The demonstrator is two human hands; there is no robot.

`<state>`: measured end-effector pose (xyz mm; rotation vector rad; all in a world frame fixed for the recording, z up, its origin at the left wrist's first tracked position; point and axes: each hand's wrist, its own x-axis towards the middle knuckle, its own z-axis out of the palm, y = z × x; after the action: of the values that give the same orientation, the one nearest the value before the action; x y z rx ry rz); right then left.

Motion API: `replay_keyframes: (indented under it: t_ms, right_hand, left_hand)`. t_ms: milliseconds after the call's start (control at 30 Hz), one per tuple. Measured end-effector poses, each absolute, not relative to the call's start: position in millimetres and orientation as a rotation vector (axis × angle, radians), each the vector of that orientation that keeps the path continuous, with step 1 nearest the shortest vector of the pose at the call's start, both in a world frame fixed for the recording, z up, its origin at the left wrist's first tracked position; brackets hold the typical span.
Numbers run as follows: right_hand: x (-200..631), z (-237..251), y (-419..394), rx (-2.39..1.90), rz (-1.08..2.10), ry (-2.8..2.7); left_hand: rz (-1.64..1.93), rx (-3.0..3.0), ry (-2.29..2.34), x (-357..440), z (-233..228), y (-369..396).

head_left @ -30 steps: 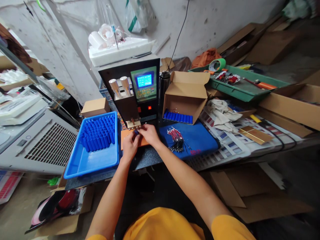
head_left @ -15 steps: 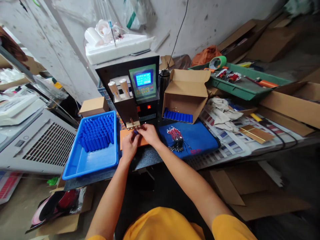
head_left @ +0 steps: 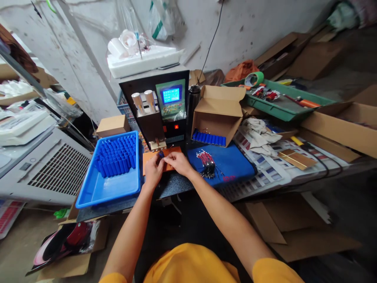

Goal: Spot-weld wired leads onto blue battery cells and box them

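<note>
My left hand (head_left: 153, 169) is closed around a blue cylindrical battery cell (head_left: 161, 154), mostly hidden by the fingers. It holds the cell just below the copper electrode pins (head_left: 158, 142) of a black spot welder (head_left: 173, 131) with a lit blue screen. My right hand (head_left: 178, 162) pinches close beside it, its fingertips by the cell; what they grip is too small to make out. Both hands are over an orange board (head_left: 147, 157). To the right, a bundle of red and black wire leads (head_left: 208, 163) lies on a blue mat (head_left: 235, 161).
A blue tray (head_left: 107, 192) with many blue cells stands left. An open cardboard box (head_left: 219, 112) holding a row of blue cells stands behind the mat. Further right are white gloves (head_left: 257, 135), a green tray (head_left: 290, 112) and a gold plate (head_left: 297, 158). A dark bottle (head_left: 193, 100) stands beside the welder.
My right hand has drawn slightly back toward me, lower against the orange board. My left hand stays near the electrodes with the cell. The whole view has shifted slightly.
</note>
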<state>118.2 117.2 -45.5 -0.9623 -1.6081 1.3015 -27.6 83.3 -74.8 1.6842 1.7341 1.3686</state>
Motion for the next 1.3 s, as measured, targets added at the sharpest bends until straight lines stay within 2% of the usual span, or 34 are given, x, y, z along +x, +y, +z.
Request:
replay_keyframes:
  t_ms: [133,300,733,1000,1300]
  right_hand:
    - [114.7,-45.5,117.9,-0.949,1.39,-1.526]
    - [117.3,-41.7,117.9,-0.98,1.464,-1.379]
    - [117.0,-42.5,120.1,-1.005,1.518,-1.322]
    - [122.2,-41.3,117.7,-0.888,1.56,-1.377]
    - [118.7,-50.1,113.1,-0.824,1.412,-1.575]
  left_hand:
    - [1.395,1.614,1.693,-24.0,-66.4,81.3]
    - [1.627,1.464,1.617,-31.3,-58.5,71.2]
    - [1.472,1.43,1.495,-37.0,-74.5,51.6]
    - [1.343,1.718,1.581,-31.3,-64.1,56.3]
    - [1.307,1.758,1.624,-26.4,-62.9,59.9]
